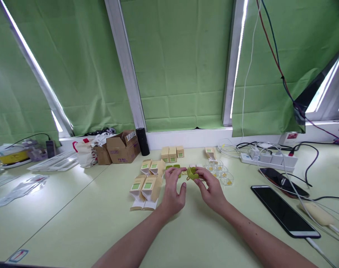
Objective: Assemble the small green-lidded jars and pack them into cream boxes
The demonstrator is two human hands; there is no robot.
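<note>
Leftmost on my feed, a clear plastic bag (21, 190) lies on the bench (82, 223), its contents washed out by glare. Further right, at centre left, I see one open cardboard box (122, 152) and one black cylinder (142, 142). Near the middle I count four tan cartons (148, 190) with flaps out, and three smaller cartons (173, 153) behind them. My left hand (173, 193) comes next, its grip parted, thumb well away from the fingers; I cannot tell whether the fingertips touch anything. A second green piece (168, 167) is partly hidden behind it. At frame centre, the green piece (192, 173) sits in my right hand (212, 190), its grip closed, thumb against fingers. Just right of that stand clear cups (228, 179), overlapping too much for me to count, and one lone carton (211, 152). One white-edged phone (284, 210) lies lower right.
</note>
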